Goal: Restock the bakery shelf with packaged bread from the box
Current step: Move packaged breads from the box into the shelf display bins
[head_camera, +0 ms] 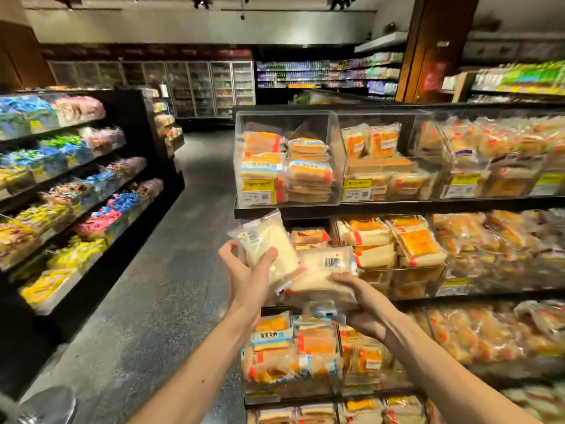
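— Black steel, that bakery shelf [397,207], tiered just beyond both hands, and clear acrylic bins [334,154] sit along its top level above them. Why stop at the near end?

— I judge the leftmost bin up there has the most headroom; its stacks reach barely halfway, while the bins further to the right of the hands look packed.

— And what are the hands carrying?

— Pale packaged bread. The left hand [244,270] is closed round an upright pack [266,244], thumb on one edge and fingers wrapped across the front, barcode at the top. The right hand [360,304] cups under a second pack [324,270] lying flat, fingers curled over its near edge, with what seems to be another wrapper or two pressed beneath it. The packs touch in the middle.

— Why hold them so?

— Probably to free one pack for placing while the other hand supports the pile.

— Where's the box?

— Not visible; I can't tell where it stands.

— Anything in the way?

— The bin's front wall stands above the hands, so a pack has to go over its rim. Orange-labelled packs [412,243] already crowd the tier just behind the hands and the one below the wrists. Off to the left hand's side, across the aisle, a sweets rack [76,185] stands well apart
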`<state>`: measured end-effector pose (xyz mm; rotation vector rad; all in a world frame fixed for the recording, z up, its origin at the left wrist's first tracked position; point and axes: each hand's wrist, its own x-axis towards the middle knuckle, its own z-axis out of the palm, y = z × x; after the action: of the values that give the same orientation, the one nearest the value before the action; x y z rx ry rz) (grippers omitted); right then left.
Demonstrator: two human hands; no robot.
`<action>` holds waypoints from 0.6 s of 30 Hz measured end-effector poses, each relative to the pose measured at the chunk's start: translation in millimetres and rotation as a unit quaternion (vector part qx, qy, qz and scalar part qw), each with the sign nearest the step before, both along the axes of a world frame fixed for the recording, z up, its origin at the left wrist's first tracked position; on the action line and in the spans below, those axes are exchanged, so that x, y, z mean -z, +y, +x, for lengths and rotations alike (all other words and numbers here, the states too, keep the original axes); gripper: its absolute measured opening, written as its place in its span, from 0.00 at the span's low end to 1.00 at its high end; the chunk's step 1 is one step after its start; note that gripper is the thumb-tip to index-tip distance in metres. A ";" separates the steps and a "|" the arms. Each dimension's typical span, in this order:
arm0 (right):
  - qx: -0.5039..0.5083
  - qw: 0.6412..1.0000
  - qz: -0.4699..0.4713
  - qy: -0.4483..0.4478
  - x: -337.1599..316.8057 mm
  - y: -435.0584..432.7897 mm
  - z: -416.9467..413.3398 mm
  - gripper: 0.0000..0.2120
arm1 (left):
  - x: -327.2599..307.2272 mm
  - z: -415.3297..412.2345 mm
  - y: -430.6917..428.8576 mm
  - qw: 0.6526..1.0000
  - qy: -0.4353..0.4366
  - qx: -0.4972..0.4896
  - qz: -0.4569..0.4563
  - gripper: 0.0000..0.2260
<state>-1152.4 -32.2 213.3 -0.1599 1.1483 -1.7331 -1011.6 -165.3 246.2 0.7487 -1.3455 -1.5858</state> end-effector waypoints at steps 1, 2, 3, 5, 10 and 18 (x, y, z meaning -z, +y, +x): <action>0.002 1.000 0.000 0.008 -1.7 -6.9 -8.1 0.23 | 0.3 -5.6 -10.9 0.998 0.002 -0.011 -0.067 0.27; 0.001 1.000 0.004 0.017 -4.8 -13.4 -15.0 0.21 | 0.3 -9.9 -20.8 0.990 0.000 -0.014 -0.142 0.30; 0.003 1.000 0.010 0.023 -8.7 -20.9 -21.1 0.19 | -0.7 -13.2 -30.1 0.975 -0.017 -0.013 -0.219 0.33; 0.012 0.999 0.028 0.038 -12.9 -36.1 -32.9 0.15 | 1.4 -20.1 -51.2 0.927 -0.073 -0.008 -0.368 0.36; 0.031 0.997 0.048 0.046 -14.1 -60.3 -59.5 0.17 | 20.3 -46.2 -97.7 0.675 -0.082 -0.043 -0.732 0.13; 0.043 0.997 0.036 0.043 -0.7 -71.6 -85.6 0.11 | 70.1 -71.4 -136.2 0.620 -0.121 0.075 -0.772 0.27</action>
<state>-1238.0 -103.9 214.0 -0.1445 1.2967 -1.7710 -1082.9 -301.5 176.1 -0.3087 -2.3022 0.0646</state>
